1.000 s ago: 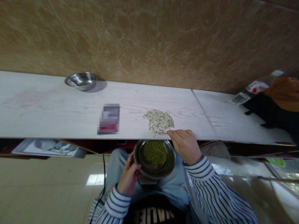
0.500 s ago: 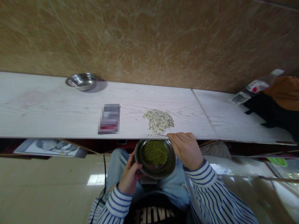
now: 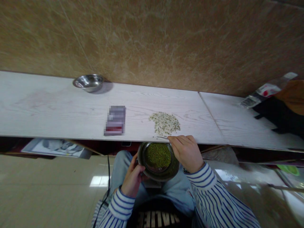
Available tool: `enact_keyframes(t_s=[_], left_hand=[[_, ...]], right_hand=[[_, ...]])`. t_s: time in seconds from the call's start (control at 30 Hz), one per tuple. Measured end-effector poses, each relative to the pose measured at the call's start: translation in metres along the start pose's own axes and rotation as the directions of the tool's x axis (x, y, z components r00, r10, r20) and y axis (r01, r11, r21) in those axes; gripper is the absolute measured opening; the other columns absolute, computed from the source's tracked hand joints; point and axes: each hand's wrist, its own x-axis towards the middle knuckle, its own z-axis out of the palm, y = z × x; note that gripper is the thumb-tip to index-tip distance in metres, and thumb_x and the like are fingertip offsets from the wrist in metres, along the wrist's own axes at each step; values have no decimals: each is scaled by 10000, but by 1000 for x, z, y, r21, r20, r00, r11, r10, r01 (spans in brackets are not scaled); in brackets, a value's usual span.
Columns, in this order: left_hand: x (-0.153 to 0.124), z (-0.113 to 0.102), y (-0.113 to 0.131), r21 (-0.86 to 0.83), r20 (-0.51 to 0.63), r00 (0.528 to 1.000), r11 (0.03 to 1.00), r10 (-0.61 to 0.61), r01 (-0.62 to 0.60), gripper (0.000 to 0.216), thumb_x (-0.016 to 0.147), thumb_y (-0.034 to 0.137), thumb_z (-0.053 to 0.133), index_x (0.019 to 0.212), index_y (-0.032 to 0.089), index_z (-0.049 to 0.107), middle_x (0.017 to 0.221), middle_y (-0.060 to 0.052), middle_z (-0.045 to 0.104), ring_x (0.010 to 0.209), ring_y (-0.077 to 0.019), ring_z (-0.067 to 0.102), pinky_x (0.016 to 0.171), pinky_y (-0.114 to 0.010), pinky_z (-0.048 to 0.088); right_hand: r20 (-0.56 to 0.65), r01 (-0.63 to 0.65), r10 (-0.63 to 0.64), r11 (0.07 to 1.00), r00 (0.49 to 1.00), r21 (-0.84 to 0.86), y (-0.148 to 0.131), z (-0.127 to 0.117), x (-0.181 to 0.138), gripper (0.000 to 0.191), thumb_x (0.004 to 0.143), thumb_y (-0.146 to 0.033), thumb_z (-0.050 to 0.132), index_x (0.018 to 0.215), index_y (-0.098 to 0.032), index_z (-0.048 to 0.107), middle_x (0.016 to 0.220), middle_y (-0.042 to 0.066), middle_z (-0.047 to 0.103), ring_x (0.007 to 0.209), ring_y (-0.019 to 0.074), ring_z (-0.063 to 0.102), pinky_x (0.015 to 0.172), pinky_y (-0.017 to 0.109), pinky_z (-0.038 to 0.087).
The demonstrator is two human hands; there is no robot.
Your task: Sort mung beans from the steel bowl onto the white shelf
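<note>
My left hand [image 3: 133, 179] grips the left rim of a steel bowl [image 3: 174, 172], thumb on top. The bowl holds green mung beans [image 3: 158, 155] and sits over my lap, just under the counter's front edge. My right hand [image 3: 186, 152] is closed on slim metal tweezers [image 3: 162, 137], their tips low over the counter edge beside a few stray beans. Just beyond lies a flat pile of white rice grains mixed with green beans [image 3: 165, 123]. The fingers partly hide the tweezers, so whether their tips hold a bean cannot be seen.
A second steel bowl [image 3: 88, 83] stands by the wall at the back left of the white counter [image 3: 54, 110]. A blurred-out phone-sized item [image 3: 115, 121] lies left of the pile. A clear plastic bottle [image 3: 263, 91] and a black and brown bag [image 3: 282, 107] are at the right.
My right hand with the tweezers has shifted slightly left along the counter edge, relative to the pile. The whole view has moved a little. My left hand keeps its hold on the bowl.
</note>
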Motion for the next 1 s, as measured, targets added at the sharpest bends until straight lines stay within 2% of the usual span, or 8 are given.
enact_keyframes(t_s=[0.17, 0.33, 0.7, 1.0], left_hand=[[2, -3, 5, -7, -10, 1000, 1000, 16, -16, 651, 654, 138, 572, 1271, 296, 436, 1013, -16, 573, 787, -167, 533, 585, -292, 493], [2, -5, 8, -7, -28, 999, 1000, 20, -21, 668, 648, 140, 567, 1284, 281, 422, 1010, -20, 580, 772, -171, 536, 579, -309, 499], [4, -5, 9, -31, -40, 999, 999, 9, -10, 671, 624, 146, 582, 1266, 274, 433, 945, -12, 587, 731, -157, 533, 586, -301, 492], [7, -7, 11, -38, -41, 999, 999, 18, -20, 672, 624, 156, 585, 1269, 286, 447, 945, -7, 588, 739, -155, 537, 556, -266, 470]], right_hand=[[-12, 14, -14, 999, 1000, -32, -11, 4, 12, 194, 895, -171, 479, 1041, -174, 607, 816, 38, 681, 783, 159, 562, 705, 319, 280], [-14, 54, -54, 999, 998, 3, -18, 4, 10, 198, 893, -166, 481, 1050, -174, 603, 848, 35, 685, 810, 156, 568, 722, 314, 287], [-29, -53, 51, 995, 998, -83, -9, 6, 17, 206, 891, -181, 478, 1046, -157, 612, 786, 39, 685, 736, 160, 579, 700, 304, 296], [-28, -38, 36, 995, 999, -91, -7, 7, 25, 201, 881, -183, 494, 1040, -161, 615, 766, 33, 676, 733, 167, 581, 698, 304, 294]])
